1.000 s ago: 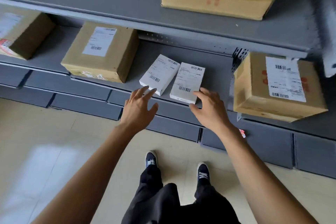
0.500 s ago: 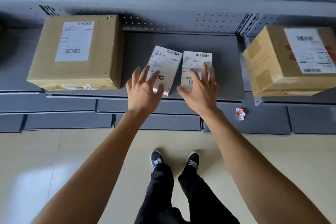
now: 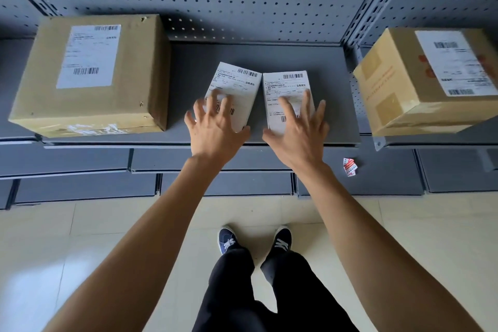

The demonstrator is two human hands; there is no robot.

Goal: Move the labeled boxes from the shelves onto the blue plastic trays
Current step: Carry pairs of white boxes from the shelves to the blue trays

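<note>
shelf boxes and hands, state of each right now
left white box: flat on shelf, left hand on it
right white box: flat, right hand on it
left hand: fingers spread, not closed
right hand: fingers spread, not closed
left brown box: untouched
right brown box: overhangs edge

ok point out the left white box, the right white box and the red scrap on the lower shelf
left white box [image 3: 240, 81]: head view, on its label, above the fingers
right white box [image 3: 286, 83]: head view, on its label, upper half
red scrap [image 3: 350, 167]: head view, its middle
</note>
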